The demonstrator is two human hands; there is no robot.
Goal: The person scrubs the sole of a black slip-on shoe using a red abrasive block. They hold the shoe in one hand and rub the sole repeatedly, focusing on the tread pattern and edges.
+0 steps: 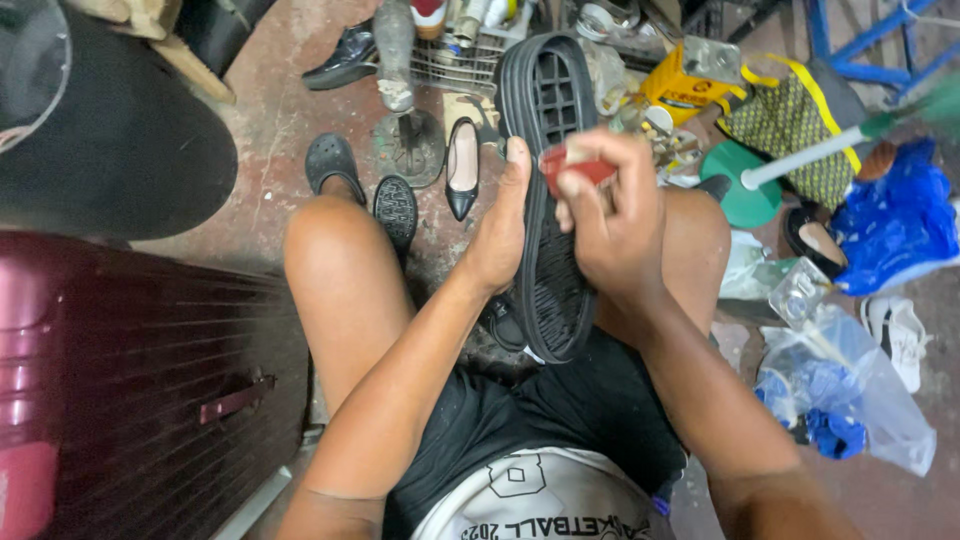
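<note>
— Clamped along its left edge, the sole (552, 200) stands tread-up between the knees, held by the left hand (497, 235), thumb over the rim. And the right?

— Right hand (610, 220) is closed on a small red tool (577, 168), pressed at the sole's right edge, about a third of the way down from the toe end.

— Where does the sole rest?

— Its lower end sits in the lap, against the black shorts (560, 410); the toe end points away, reaching the wire basket (455, 62).

— Room around it?

— Tight. A maroon suitcase (140, 390) walls off the left. Ahead on the floor lie a black pump (461, 168), a clog (332, 160) and a metal stand (410, 140). On the right lie a green disc (742, 185), a blue bag (895, 220) and a clear bag (850, 385), close to the right knee. Bare floor shows only between the suitcase and the clog.
</note>
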